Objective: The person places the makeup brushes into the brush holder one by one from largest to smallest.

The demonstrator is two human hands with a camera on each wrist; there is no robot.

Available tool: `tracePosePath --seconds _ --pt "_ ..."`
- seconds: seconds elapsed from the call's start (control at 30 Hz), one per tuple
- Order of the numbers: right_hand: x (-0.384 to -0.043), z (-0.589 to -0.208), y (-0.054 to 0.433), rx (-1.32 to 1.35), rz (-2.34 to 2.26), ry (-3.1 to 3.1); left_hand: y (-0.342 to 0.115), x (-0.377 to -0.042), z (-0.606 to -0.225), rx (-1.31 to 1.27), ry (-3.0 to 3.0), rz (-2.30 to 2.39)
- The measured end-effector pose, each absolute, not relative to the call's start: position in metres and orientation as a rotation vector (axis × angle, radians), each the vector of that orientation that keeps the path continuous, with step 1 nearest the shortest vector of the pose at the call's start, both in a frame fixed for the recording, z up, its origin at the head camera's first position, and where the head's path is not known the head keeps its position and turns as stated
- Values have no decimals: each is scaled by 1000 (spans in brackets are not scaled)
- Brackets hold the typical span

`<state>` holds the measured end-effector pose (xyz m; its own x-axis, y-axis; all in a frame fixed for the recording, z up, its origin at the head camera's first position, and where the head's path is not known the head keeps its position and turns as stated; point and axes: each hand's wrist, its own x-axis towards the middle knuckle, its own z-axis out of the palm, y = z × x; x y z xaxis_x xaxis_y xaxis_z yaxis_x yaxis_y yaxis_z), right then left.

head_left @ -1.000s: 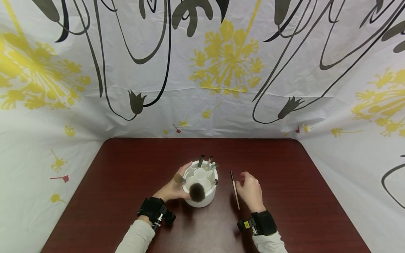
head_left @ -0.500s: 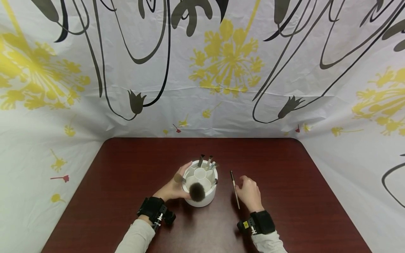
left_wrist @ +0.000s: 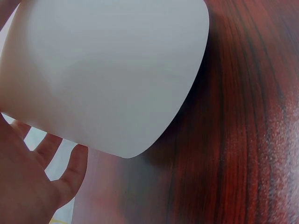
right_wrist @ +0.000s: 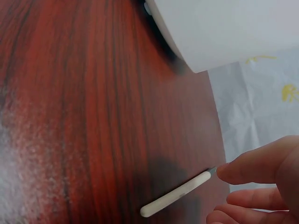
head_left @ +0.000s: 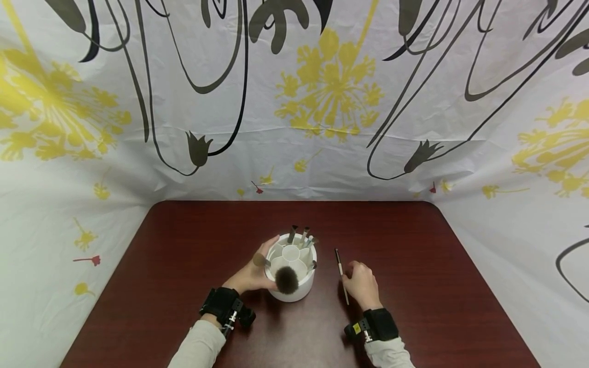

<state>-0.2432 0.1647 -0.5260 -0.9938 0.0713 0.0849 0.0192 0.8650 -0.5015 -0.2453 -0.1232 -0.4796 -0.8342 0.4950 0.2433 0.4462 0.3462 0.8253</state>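
My left hand (head_left: 250,275) grips a white, round, divided brush holder (head_left: 291,253) from its left side, thumb in front and fingers behind. Its smooth outer wall (left_wrist: 112,70) fills much of the left wrist view. Several makeup brushes stand in it, among them a big fluffy one (head_left: 287,279). Right of the holder, a slim makeup brush (head_left: 345,294) lies on the table, dark tip pointing away. My right hand (head_left: 363,287) is beside it. In the right wrist view, the thumb (right_wrist: 252,163) touches or covers the brush just past its pale handle (right_wrist: 175,197), fingers apart from the thumb.
The dark red wooden table (head_left: 207,235) has rounded far corners. A white cloth (head_left: 294,174) with yellow and grey flower prints hangs behind it and at both sides. Black camera straps (head_left: 383,323) are worn on both wrists.
The right hand has come slightly nearer to me and leftward, its thumb now at the lying brush. The left hand, the holder and the lying brush have stayed in place.
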Motion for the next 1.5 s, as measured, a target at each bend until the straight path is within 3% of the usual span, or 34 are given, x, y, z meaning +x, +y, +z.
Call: tracePosePath --seconds 1.5 --pt "-245 -543 159 -90 744 -2954 -122 -244 -479 886 2490 1613"
